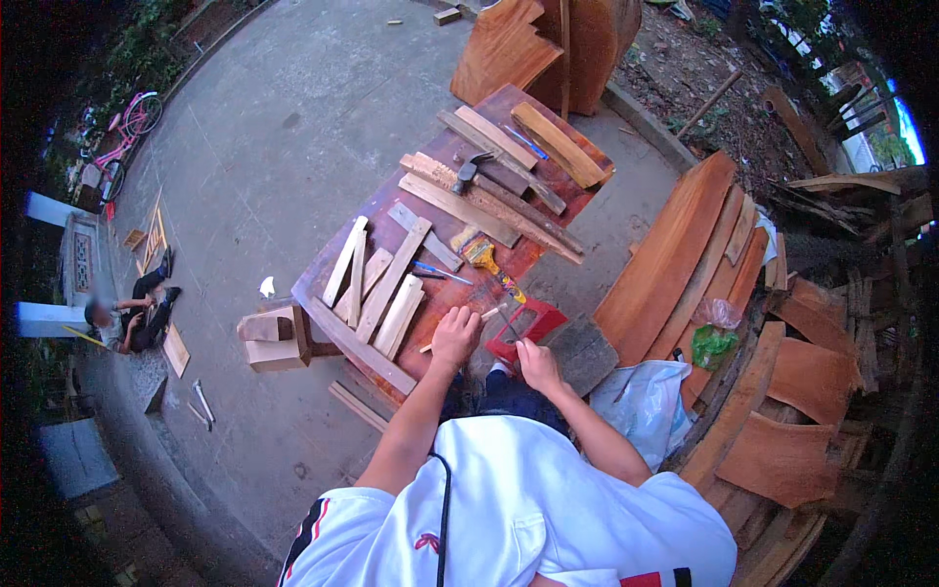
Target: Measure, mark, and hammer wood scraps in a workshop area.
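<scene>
My left hand [455, 338] has its fingers curled on a thin pale wood stick [494, 311] at the table's near edge. My right hand [538, 364] grips a slim metal tool [508, 321] angled toward that stick. Beside them is a red angular object [544, 323], whose kind I cannot make out. A yellow-handled paintbrush [482, 254] lies just beyond my hands on the red-brown wooden table [533, 274], among pale wood strips [396, 274]. A hammer [468, 168] and blue slim tools [526, 142] lie farther back.
At left, a person [137, 321] sits near a pink bicycle [132, 132]. A cardboard box [269, 347] stands beside the table. Large wooden slabs [650, 264] line the right, with a white sack [636, 411]. More slabs [499, 49] stand behind the table.
</scene>
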Demonstrator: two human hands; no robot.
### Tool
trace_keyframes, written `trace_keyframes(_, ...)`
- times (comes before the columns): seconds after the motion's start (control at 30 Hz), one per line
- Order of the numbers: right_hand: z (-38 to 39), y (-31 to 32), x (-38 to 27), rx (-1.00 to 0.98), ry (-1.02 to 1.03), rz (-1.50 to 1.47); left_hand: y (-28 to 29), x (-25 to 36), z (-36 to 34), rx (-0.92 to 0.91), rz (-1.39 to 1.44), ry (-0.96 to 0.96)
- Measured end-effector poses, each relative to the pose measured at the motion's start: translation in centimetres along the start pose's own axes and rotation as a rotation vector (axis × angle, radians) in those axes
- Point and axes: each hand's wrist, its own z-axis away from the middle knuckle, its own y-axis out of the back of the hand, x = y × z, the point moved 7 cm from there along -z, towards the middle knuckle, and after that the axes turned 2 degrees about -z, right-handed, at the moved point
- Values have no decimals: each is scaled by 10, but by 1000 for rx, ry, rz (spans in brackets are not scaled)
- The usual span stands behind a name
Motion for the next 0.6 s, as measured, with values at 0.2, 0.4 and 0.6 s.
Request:
trace_keyframes(0.2,14,12,-20,131,-81,-55,-1,2,1,-16,-1,-6)
trace_keyframes(0.4,14,19,-18,95,-121,33,2,2,-1,-7,18,-4)
trace_keyframes(0.6,20,4,0,48,-92,43,4,0,-6,-12,56,31)
